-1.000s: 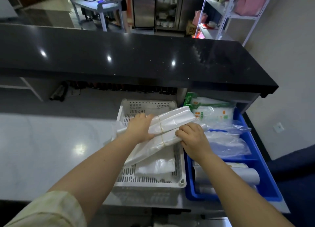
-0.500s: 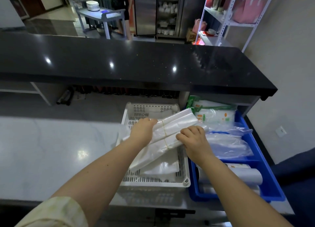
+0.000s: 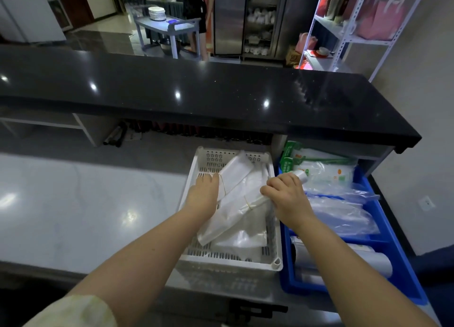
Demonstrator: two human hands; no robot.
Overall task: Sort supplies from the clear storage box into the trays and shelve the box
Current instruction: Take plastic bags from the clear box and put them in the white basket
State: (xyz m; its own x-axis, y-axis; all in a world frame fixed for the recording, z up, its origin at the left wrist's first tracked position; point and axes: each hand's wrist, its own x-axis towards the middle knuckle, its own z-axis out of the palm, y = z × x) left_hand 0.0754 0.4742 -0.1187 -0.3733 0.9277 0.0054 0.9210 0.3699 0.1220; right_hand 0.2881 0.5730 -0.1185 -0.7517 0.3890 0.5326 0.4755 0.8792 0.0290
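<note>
A bundle of clear plastic bags [image 3: 235, 199], tied with rubber bands, lies slanted inside the white perforated tray [image 3: 276, 262] on top of other clear bags. My left hand [image 3: 204, 196] presses on the bundle's left side with its fingers flat. My right hand [image 3: 285, 199] grips the bundle's right end over the tray's right wall. The blue tray [image 3: 398, 258] to the right holds green-labelled packs [image 3: 319, 164], loose clear bags [image 3: 344, 213] and white rolls [image 3: 368, 258]. The clear storage box is not in view.
Both trays sit on a pale counter [image 3: 73, 203] under a black raised bar top [image 3: 196, 93]. A white metal shelf rack [image 3: 348, 26] stands at the back right, beside a wall. A trolley with plates [image 3: 169, 24] and a person are behind the bar.
The bundle of bags has gone down from above the white tray into it. Both hands lowered with it, and the view tilted slightly upward.
</note>
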